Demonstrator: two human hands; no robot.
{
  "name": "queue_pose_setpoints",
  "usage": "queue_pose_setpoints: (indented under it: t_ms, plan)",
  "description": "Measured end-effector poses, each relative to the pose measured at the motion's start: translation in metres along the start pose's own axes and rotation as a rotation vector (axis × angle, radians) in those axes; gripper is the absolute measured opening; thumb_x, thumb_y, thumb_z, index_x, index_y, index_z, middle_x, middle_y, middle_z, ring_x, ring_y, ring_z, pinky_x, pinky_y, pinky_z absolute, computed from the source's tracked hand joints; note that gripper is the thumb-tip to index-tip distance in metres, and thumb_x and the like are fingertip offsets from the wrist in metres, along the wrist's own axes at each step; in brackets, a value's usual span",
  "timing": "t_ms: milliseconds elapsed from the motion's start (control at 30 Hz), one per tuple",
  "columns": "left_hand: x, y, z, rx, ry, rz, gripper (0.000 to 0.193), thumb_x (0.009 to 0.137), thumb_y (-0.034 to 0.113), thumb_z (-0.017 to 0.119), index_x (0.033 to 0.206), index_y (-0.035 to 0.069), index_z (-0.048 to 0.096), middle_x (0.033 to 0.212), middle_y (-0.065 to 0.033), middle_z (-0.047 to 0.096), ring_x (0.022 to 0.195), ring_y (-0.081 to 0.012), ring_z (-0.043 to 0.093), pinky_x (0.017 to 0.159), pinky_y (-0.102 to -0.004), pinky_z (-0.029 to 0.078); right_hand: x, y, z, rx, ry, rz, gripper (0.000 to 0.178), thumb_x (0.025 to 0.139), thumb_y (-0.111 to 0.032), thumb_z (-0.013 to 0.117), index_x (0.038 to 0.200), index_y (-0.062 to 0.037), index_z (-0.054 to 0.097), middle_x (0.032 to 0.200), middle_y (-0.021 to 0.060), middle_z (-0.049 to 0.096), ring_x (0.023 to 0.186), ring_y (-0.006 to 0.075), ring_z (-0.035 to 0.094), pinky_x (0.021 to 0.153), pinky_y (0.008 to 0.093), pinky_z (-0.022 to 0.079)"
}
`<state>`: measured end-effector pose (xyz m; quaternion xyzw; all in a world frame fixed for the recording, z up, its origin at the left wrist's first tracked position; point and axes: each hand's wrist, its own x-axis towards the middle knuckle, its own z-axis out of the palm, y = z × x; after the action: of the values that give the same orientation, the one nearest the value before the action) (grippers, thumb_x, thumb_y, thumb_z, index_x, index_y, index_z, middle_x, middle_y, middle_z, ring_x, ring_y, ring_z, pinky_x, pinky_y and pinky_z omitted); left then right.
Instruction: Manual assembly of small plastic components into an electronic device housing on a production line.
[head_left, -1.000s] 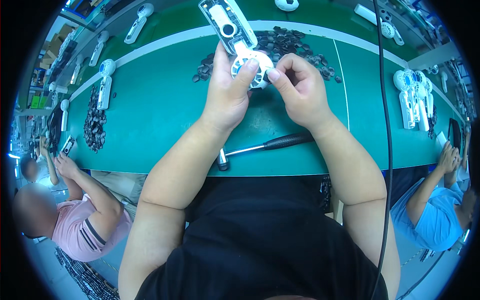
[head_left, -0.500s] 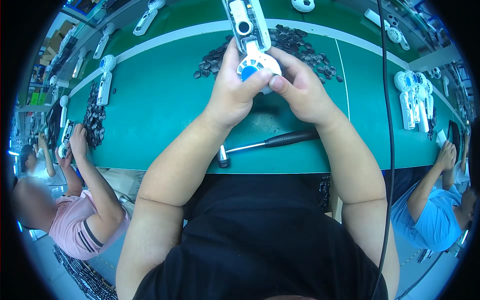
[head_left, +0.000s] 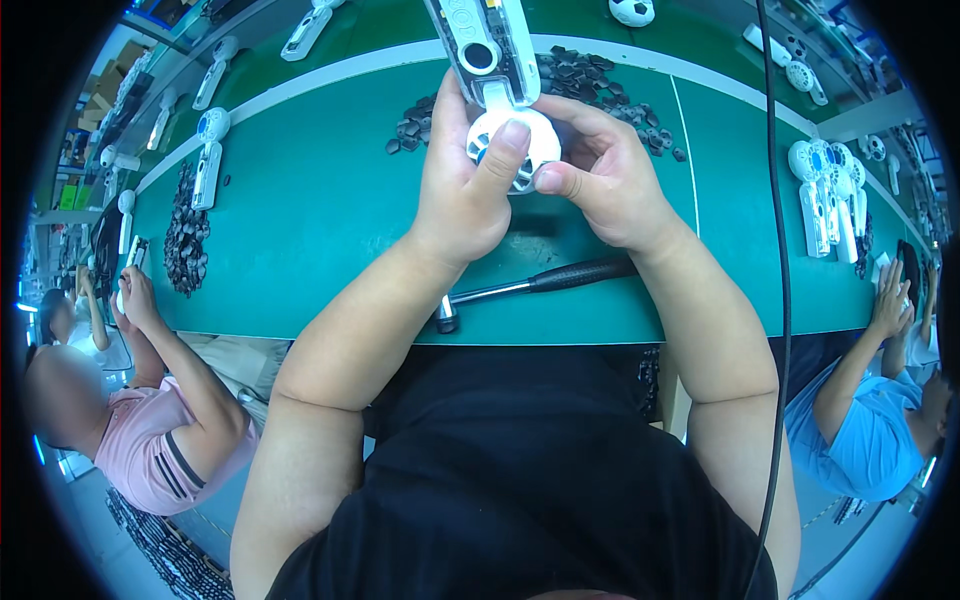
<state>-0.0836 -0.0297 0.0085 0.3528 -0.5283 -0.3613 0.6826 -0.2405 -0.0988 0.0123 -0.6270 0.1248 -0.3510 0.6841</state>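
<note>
Fingers (head_left: 505, 150) of our left hand (head_left: 465, 195) and right hand (head_left: 605, 180) are gripping the white round-headed plastic handheld fan (head_left: 500, 90) above the green surface (head_left: 300, 220), far of the black-handled hammer (head_left: 540, 282).

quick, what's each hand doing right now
Left hand: closed on the white handheld fan, thumb pressing its round head.
Right hand: closed on the same fan head, fingertips pinching its edge.

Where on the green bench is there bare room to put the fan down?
Bare green table lies left of the left hand, between the hammer and the small fan. A narrower strip lies right of the right hand. The dark parts pile crowds the space behind the held fan.
</note>
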Motion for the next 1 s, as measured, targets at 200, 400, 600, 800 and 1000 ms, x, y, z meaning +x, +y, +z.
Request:
queue_pose_setpoints:
  t_ms: [200,400,600,800,1000]
  plan:
    - [-0.002,-0.001,0.007,-0.045,0.072,0.035,0.07,0.103,0.041,0.064,0.15,-0.001,0.033,0.126,-0.0115,0.058,0.112,-0.0163,0.059,0.094,-0.0294,0.049,0.003,0.002,0.003,0.019,-0.005,-0.01,0.068,0.087,-0.023,0.086,0.142,0.0013,0.055,0.125,0.0096,0.068,0.109,0.0158,0.066,0.097,0.0321,0.056]
    - [0.008,-0.008,-0.01,-0.123,0.033,-0.159,0.07,0.102,0.039,0.065,0.152,0.003,0.031,0.128,-0.0117,0.058,0.11,-0.0183,0.062,0.091,-0.0342,0.055,0.015,0.006,-0.004,-0.026,0.012,0.031,0.059,0.092,-0.026,0.081,0.139,0.0009,0.058,0.125,0.0096,0.069,0.112,0.0185,0.066,0.099,0.0338,0.053]
    - [0.01,0.0,-0.017,-0.239,0.135,-0.235,0.069,0.099,0.028,0.066,0.154,0.007,0.031,0.127,-0.0127,0.06,0.109,-0.0228,0.068,0.089,-0.0405,0.061,0.009,-0.032,-0.046,-1.087,0.227,0.264,0.035,0.092,-0.023,0.077,0.118,-0.0014,0.07,0.11,0.0139,0.072,0.099,0.0241,0.069,0.087,0.0354,0.054]
    - [0.013,-0.007,-0.017,-0.209,0.159,-0.25,0.071,0.096,0.021,0.069,0.154,0.006,0.031,0.124,-0.0122,0.062,0.109,-0.0223,0.068,0.091,-0.0398,0.061,0.006,-0.019,-0.051,-1.44,0.036,0.394,0.025,0.089,-0.022,0.077,0.101,-0.0009,0.07,0.097,0.0183,0.07,0.085,0.0345,0.067,0.077,0.0433,0.053]
    - [0.011,-0.011,-0.028,-0.25,0.093,-0.342,0.061,0.094,0.021,0.074,0.143,0.001,0.045,0.12,-0.0109,0.065,0.107,-0.0214,0.069,0.094,-0.038,0.059,0.007,-0.016,-0.045,-1.389,-0.033,0.395,0.024,0.089,-0.022,0.077,0.099,-0.0011,0.069,0.095,0.0172,0.07,0.089,0.0351,0.067,0.078,0.0449,0.053]
